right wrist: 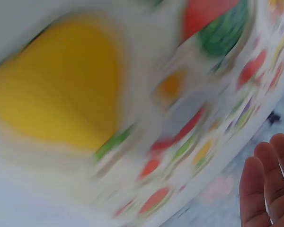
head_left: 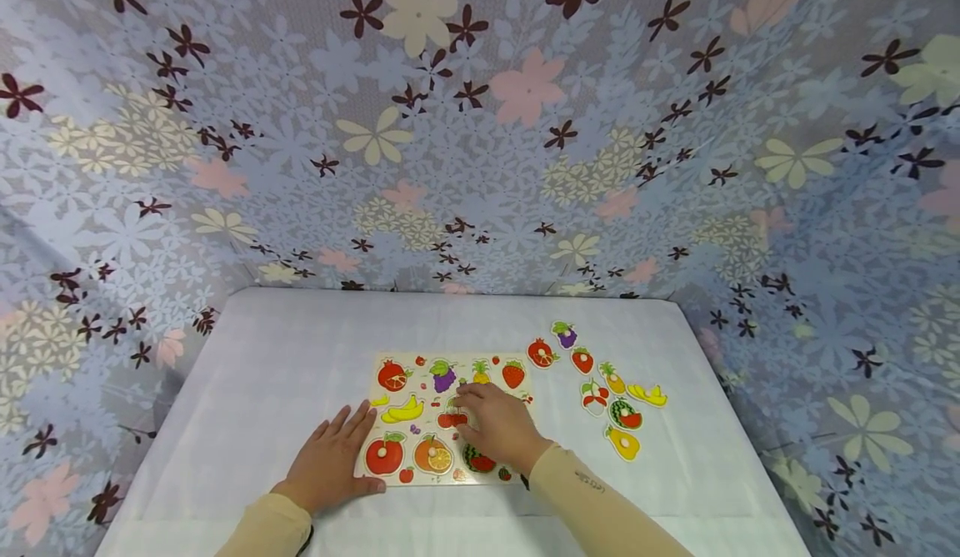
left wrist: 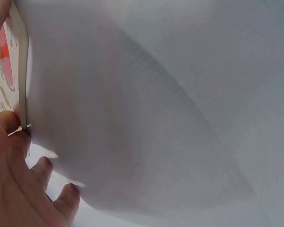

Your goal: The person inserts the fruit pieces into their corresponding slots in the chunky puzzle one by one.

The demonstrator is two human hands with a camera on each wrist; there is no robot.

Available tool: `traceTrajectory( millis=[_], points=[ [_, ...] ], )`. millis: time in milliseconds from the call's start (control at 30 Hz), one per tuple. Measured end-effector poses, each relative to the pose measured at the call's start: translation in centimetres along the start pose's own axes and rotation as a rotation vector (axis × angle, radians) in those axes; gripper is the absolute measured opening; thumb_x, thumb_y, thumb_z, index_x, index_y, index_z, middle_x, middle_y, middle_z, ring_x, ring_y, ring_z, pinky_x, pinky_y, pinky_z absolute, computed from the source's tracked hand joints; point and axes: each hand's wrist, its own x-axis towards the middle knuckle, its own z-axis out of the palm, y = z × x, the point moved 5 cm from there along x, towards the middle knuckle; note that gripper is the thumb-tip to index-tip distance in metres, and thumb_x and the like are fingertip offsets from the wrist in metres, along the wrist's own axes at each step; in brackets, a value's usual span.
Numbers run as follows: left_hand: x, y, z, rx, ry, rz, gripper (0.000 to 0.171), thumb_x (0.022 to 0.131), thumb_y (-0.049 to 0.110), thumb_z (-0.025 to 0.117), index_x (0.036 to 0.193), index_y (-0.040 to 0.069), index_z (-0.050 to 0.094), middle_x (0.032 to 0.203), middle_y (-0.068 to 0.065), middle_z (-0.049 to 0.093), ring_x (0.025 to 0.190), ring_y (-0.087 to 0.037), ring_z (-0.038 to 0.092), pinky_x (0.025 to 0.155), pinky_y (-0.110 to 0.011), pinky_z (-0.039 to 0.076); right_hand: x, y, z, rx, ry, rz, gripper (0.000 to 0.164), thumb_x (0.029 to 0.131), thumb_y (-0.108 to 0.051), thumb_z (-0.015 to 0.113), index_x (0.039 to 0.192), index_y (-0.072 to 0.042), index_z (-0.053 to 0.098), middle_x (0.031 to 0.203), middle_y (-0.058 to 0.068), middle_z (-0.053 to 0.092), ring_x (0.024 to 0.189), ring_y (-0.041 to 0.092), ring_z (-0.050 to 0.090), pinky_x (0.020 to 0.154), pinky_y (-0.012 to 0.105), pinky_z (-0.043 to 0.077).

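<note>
A fruit puzzle board (head_left: 405, 479) lies on the white table. An apple piece (head_left: 393, 462) and an orange piece (head_left: 424, 461), both with knobs, sit in its bottom row. My left hand (head_left: 330, 464) rests at the board's left edge, fingers extended; in the left wrist view the fingertips touch the board's rim (left wrist: 22, 71). Over the middle of the board is my right hand (head_left: 501, 425), near the cherry picture (head_left: 452, 419), fingers loosely bent and holding nothing visible. The right wrist view shows its extended fingers (right wrist: 253, 189) and a blurred yellow pear shape (right wrist: 61, 80).
Loose knobbed pieces lie right of the board: pomegranate (head_left: 538, 351), grapes (head_left: 567, 338), strawberry (head_left: 582, 363), cherries (head_left: 592, 403), pineapple (head_left: 617, 381), bananas (head_left: 651, 396), watermelon (head_left: 632, 420) and pear (head_left: 626, 446). A floral curtain (head_left: 480, 182) surrounds the table (head_left: 300, 332).
</note>
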Motion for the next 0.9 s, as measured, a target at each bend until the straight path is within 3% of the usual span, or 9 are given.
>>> traceTrajectory(
  millis=[133,333,567,767,900],
  points=[
    [0.0,0.1,-0.1,-0.018,0.0,0.0,0.111,0.072,0.07,0.075,0.154,0.007,0.037,0.161,-0.01,0.028,0.144,-0.039,0.028,0.113,-0.059,0.027,-1.6,3.7,-1.0,0.024,0.031,0.084,0.037,0.088,-0.031,0.077,0.121,-0.015,0.07,0.132,-0.001,0.061,0.12,0.02,0.057,0.094,0.038,0.053],
    [-0.1,0.2,-0.1,-0.036,-0.007,-0.008,0.111,0.072,0.071,0.074,0.154,0.006,0.037,0.162,-0.009,0.028,0.145,-0.039,0.027,0.113,-0.059,0.026,-4.8,9.6,-2.4,-0.028,0.096,0.192,0.035,0.083,-0.029,0.082,0.115,-0.016,0.073,0.127,0.001,0.064,0.115,0.023,0.061,0.087,0.042,0.056],
    [-0.1,0.1,-0.1,-0.016,0.004,-0.008,0.112,0.072,0.072,0.073,0.155,0.007,0.036,0.162,-0.008,0.028,0.145,-0.038,0.027,0.113,-0.059,0.026,-8.4,15.9,-2.9,-0.048,0.091,0.332,0.039,0.08,-0.029,0.084,0.114,-0.013,0.073,0.127,0.007,0.063,0.114,0.028,0.061,0.088,0.047,0.055],
    [-0.1,0.2,-0.1,-0.026,-0.006,-0.017,0.112,0.071,0.072,0.073,0.155,0.008,0.036,0.162,-0.008,0.027,0.145,-0.038,0.026,0.114,-0.059,0.025,-10.2,19.0,-2.9,-0.034,0.046,0.397,0.044,0.081,-0.029,0.083,0.119,-0.012,0.071,0.132,0.01,0.06,0.12,0.034,0.056,0.092,0.052,0.052],
    [-0.1,0.4,-0.2,-0.033,-0.013,-0.021,0.111,0.071,0.071,0.075,0.155,0.008,0.037,0.162,-0.008,0.028,0.145,-0.039,0.027,0.113,-0.059,0.026,-10.6,19.6,-2.7,-0.045,0.009,0.397,0.05,0.081,-0.028,0.083,0.124,-0.009,0.068,0.133,0.012,0.059,0.121,0.037,0.056,0.093,0.054,0.051]
  ],
)
